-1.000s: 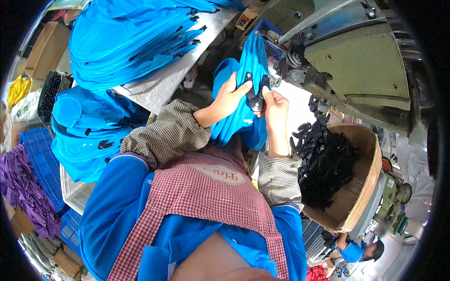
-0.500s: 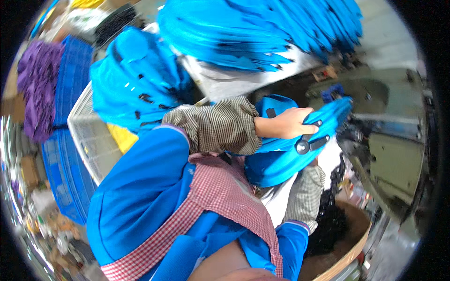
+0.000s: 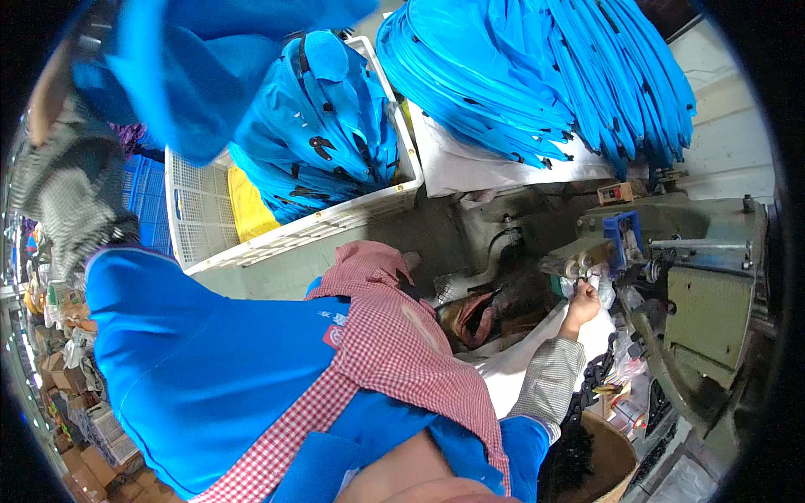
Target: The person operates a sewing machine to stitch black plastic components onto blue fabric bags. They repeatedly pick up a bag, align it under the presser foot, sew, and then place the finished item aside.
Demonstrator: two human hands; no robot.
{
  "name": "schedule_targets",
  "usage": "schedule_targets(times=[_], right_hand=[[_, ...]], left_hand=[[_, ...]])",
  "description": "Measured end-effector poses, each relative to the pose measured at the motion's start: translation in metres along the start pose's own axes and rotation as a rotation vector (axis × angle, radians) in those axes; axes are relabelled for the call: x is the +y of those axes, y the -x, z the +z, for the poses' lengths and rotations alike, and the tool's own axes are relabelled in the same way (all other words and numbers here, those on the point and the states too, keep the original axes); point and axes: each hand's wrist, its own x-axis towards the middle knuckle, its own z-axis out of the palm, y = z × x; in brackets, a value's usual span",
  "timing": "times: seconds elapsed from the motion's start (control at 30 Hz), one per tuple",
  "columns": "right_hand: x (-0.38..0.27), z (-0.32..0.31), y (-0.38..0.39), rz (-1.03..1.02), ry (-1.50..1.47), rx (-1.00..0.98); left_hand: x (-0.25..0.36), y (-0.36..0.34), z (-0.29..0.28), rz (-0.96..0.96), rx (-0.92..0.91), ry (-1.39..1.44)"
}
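My left arm, in a checked sleeve cover, is swung out to the far left. At its end my left hand [image 3: 52, 101] is blurred by motion beside a blue fabric piece [image 3: 197, 80], which hangs in the air and seems held by it. On the other side my right hand [image 3: 580, 308] is raised in front of a grey-green machine [image 3: 708, 314]. Its fingers are pinched together close to a metal part next to a blue frame [image 3: 622, 239]. Whatever sits between those fingertips is too small to make out.
A white plastic crate [image 3: 306, 220] holds blue fabric pieces [image 3: 323, 126] with black clips and something yellow [image 3: 251, 201]. Beyond it, a large stack of blue pieces [image 3: 537, 75] rests on white sheeting. A round container [image 3: 616, 457] with black parts stands near right. Blue crates [image 3: 149, 205] are at left.
My left hand has carried the blue fabric piece from the machine to the far upper left. My right hand, mostly hidden under that piece before, now shows at the machine.
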Motion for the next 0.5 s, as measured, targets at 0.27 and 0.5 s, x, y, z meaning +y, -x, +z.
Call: schedule_targets(times=[0.27,0.5], right_hand=[[-0.028,0.000,0.017,0.217,-0.262,-0.024],[-0.011,-0.008,0.016,0.151,-0.208,0.030]], left_hand=[[-0.019,0.158,0.278,0.039,-0.808,0.129],[0.102,0.003,0.481,0.314,-0.197,0.173]])
